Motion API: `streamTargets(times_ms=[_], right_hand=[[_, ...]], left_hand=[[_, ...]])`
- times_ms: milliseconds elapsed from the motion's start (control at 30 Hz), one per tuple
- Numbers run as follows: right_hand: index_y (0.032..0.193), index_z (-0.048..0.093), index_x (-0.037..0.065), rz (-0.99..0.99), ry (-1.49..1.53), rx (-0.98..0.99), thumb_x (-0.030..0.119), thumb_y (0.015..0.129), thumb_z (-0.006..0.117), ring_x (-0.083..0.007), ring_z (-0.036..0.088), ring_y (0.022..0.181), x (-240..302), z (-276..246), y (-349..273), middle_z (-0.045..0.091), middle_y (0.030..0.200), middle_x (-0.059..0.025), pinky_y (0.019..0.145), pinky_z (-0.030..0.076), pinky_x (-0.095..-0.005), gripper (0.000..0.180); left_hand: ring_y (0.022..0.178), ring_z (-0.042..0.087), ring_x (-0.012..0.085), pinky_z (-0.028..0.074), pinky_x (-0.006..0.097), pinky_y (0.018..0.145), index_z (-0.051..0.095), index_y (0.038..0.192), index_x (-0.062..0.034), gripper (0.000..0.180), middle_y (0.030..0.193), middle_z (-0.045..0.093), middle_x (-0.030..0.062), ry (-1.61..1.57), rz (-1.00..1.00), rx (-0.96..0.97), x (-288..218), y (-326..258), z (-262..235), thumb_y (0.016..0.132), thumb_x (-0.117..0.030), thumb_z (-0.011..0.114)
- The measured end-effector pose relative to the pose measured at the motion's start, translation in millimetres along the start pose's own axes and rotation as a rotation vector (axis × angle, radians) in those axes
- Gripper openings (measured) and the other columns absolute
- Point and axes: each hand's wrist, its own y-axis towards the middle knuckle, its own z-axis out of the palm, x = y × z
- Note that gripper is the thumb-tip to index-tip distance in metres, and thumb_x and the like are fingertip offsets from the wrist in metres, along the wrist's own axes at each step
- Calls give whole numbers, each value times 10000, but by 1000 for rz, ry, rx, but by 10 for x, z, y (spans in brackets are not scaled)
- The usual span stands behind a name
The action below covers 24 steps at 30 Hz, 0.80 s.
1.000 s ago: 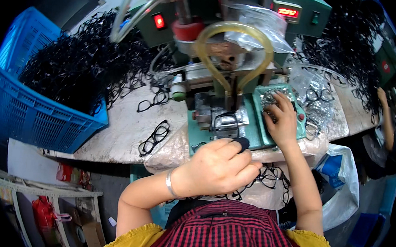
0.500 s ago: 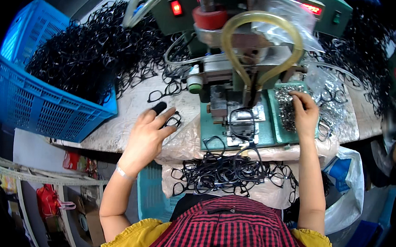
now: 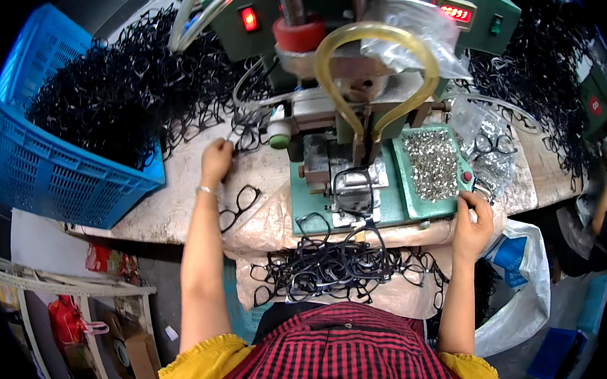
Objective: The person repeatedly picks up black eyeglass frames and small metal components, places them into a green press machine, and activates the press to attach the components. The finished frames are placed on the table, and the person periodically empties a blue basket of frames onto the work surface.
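Note:
My left hand [image 3: 216,164] is closed at the near edge of a black eyeglass frame [image 3: 248,139] on the table, and seems to grip it. One finger wears a black cover. Nearer me lies another black eyeglass frame [image 3: 240,208], apart from the hand. My right hand [image 3: 473,226] is at the near right corner of a green tray [image 3: 425,211] of small shiny metal pieces [image 3: 432,167]. Its thumb and finger are pinched together; what they hold is too small to make out. A black frame [image 3: 354,192] sits at the press machine [image 3: 349,140] between my hands.
A blue crate [image 3: 72,180] heaped with black frames [image 3: 106,98] stands at the left. More frames [image 3: 340,269] pile up before the machine, on a plastic-covered surface. Clear bags [image 3: 493,150] lie right of the tray. A yellowish hose [image 3: 378,31] loops over the machine.
My left hand has moved farther away, leaving a frame behind on the table, and has closed. My right hand has drawn back from the metal pieces to the tray's near corner. The view has shifted slightly.

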Motion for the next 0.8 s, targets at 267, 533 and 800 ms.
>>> streamTargets(times_ms=[267,533,800], right_hand=[[935,718,27,-122,386,264,8,773,708,-208,658,875,950,199,259,706,917,-92,813,493,-322,164],[1227,532,-34,158,782,296,1,817,699,-99,632,883,1381,810,215,683,890,-58,852,475,-255,444],[1250,521,-31,205,934,363,-19,814,688,-103,617,922,1602,769,252,680,881,-59,909,444,-249,468]], left_hand=[[590,471,93,424,274,549,557,829,-10,230,680,536,29,-545,31,-201,-1183,-491,-124,985,-171,610],[754,650,116,516,237,663,610,1035,13,136,900,673,69,-1010,-45,-154,-1566,-1065,-169,1007,-118,588],[1007,648,324,521,492,941,577,1165,-48,186,1067,671,186,-1101,752,-400,-2521,-1372,-1115,1036,-120,465]])
